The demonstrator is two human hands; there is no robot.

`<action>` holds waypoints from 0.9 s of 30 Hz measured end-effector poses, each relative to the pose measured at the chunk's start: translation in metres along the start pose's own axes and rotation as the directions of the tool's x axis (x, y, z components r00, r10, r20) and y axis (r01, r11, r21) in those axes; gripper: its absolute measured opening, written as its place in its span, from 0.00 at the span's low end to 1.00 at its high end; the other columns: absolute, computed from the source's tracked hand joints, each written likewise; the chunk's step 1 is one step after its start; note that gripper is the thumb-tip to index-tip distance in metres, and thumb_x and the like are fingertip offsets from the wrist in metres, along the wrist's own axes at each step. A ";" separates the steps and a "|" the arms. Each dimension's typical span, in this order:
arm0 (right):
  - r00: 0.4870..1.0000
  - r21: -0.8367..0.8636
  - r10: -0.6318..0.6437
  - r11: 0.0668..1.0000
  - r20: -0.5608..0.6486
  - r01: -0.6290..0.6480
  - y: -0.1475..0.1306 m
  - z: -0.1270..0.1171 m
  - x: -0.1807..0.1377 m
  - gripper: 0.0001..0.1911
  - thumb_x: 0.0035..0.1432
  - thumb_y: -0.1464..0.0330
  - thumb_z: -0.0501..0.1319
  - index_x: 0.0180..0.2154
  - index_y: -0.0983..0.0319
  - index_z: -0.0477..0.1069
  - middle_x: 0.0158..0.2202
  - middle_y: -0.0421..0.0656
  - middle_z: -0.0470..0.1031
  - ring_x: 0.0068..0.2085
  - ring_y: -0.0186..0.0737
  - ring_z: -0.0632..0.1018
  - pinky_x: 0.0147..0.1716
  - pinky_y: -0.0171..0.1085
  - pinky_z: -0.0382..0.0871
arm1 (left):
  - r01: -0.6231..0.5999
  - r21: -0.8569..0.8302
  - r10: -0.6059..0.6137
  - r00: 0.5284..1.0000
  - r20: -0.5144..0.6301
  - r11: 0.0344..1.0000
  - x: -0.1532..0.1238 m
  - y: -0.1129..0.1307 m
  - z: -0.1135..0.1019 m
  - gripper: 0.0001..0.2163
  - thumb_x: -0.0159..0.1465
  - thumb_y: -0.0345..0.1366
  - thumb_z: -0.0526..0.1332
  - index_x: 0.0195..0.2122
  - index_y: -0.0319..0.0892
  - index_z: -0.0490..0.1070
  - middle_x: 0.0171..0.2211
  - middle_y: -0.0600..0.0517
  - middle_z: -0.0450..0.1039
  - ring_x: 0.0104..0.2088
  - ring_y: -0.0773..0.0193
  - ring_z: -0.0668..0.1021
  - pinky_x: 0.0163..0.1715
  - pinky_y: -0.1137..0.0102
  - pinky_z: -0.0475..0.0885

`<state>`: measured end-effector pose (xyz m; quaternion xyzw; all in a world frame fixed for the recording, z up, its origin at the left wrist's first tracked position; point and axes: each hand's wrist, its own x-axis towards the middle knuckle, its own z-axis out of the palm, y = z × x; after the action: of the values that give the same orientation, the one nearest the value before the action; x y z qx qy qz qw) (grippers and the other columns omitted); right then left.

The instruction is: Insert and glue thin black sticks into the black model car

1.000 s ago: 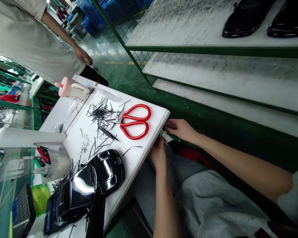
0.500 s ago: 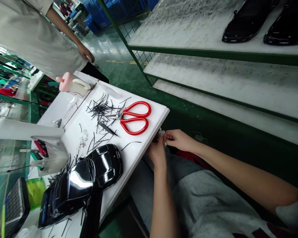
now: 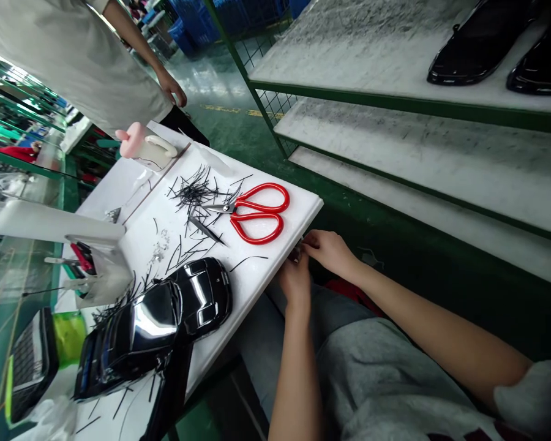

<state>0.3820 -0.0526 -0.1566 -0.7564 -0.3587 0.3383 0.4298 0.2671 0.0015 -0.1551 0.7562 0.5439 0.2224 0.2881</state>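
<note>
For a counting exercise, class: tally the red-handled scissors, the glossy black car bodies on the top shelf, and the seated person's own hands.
Red-handled scissors: 1
Glossy black car bodies: 2
Hands, the left hand and the right hand: 2
Total: 5

Factory workshop: glossy black car shells [image 3: 151, 324] line a white bench [image 3: 275, 245] and green-framed racks [image 3: 362, 55], blue crates [image 3: 183, 30] stacked beyond on green-painted floor [image 3: 224, 135].
</note>
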 end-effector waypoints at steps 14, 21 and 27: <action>0.995 0.330 0.088 0.939 0.046 -0.098 0.023 0.032 0.011 0.13 0.66 0.61 0.62 0.37 0.65 0.73 0.33 0.39 0.75 0.33 0.34 0.77 0.34 0.37 0.75 | 0.108 -0.317 -0.096 0.994 0.053 0.942 -0.009 -0.002 0.011 0.06 0.65 0.34 0.65 0.40 0.37 0.72 0.38 0.50 0.75 0.38 0.62 0.79 0.42 0.63 0.77; 0.995 0.461 0.098 0.884 -0.015 -0.080 0.037 0.020 0.006 0.11 0.67 0.62 0.61 0.38 0.65 0.72 0.32 0.38 0.74 0.30 0.33 0.75 0.33 0.36 0.73 | 0.203 -0.496 -0.192 0.979 0.072 0.844 -0.013 -0.007 0.016 0.09 0.68 0.36 0.63 0.45 0.37 0.72 0.42 0.49 0.75 0.41 0.61 0.79 0.42 0.61 0.78; 0.999 0.455 0.044 0.890 -0.002 -0.038 0.033 0.011 -0.009 0.07 0.60 0.64 0.62 0.35 0.62 0.72 0.30 0.41 0.76 0.34 0.38 0.77 0.34 0.36 0.71 | 0.197 -0.555 -0.163 0.980 0.110 0.809 -0.016 0.002 0.002 0.06 0.66 0.34 0.65 0.39 0.36 0.72 0.37 0.51 0.74 0.38 0.63 0.79 0.41 0.63 0.77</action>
<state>0.3768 -0.0676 -0.1882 -0.6443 -0.2509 0.4173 0.5898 0.2648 -0.0151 -0.1555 0.5887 0.5148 0.3226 0.5332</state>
